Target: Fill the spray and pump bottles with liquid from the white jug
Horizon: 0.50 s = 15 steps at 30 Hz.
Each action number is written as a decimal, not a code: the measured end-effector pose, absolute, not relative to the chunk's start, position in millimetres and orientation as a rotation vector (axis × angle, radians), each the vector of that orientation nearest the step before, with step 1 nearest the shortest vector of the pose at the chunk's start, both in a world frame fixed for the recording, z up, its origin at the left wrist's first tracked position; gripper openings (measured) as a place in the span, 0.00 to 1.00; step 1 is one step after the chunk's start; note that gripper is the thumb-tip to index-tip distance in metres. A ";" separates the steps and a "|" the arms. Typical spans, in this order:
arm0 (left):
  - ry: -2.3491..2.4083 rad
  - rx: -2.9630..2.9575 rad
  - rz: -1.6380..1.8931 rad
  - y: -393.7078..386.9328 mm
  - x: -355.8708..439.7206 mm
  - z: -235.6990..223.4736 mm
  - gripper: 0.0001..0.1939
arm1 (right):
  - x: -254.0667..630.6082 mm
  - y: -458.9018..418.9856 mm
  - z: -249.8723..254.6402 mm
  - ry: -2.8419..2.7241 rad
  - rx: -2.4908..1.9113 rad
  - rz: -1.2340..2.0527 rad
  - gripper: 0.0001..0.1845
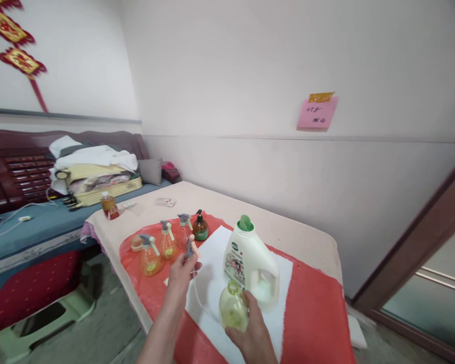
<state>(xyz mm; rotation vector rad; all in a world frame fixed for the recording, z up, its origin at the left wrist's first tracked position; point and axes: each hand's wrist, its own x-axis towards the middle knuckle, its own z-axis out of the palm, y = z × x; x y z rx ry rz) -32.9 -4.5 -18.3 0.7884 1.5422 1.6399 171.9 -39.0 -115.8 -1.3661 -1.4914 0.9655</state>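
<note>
A gray spray top [190,247] was pinched by the fingers of the left hand [181,273], closed snugly on it. From that grip, a thin tube [197,296] was let down in a bend toward the other hand. A small yellow-green bottle [232,307] was held by the right hand [255,326], with fingers curled around its side and its open neck left bare. Just behind this bottle, a big white jug [256,258] was seen on a white sheet [212,258]. Left of the left hand, three spray bottles [150,263] were lined up on a red cover [314,303]. Whether the held bottle touched the sheet could not be told.
</note>
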 end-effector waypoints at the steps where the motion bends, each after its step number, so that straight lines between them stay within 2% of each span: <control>1: 1.577 0.816 1.641 -2.7 -34.4 -19.5 0.22 | 170.5 -37.5 -120.1 -1.499 -1.348 0.975 0.41; 5: 1.749 0.915 1.636 7.2 -41.5 -27.5 0.19 | 165.7 -31.5 -133.3 -1.547 -1.305 1.018 0.32; 11: 1.987 1.043 1.486 22.4 -46.6 -45.2 0.15 | 157.8 -27.7 -155.5 -1.590 -1.364 0.985 0.44; 15: 2.091 1.077 1.313 30.6 -47.6 -61.9 0.09 | 156.8 -30.8 -159.2 -1.613 -1.375 0.986 0.44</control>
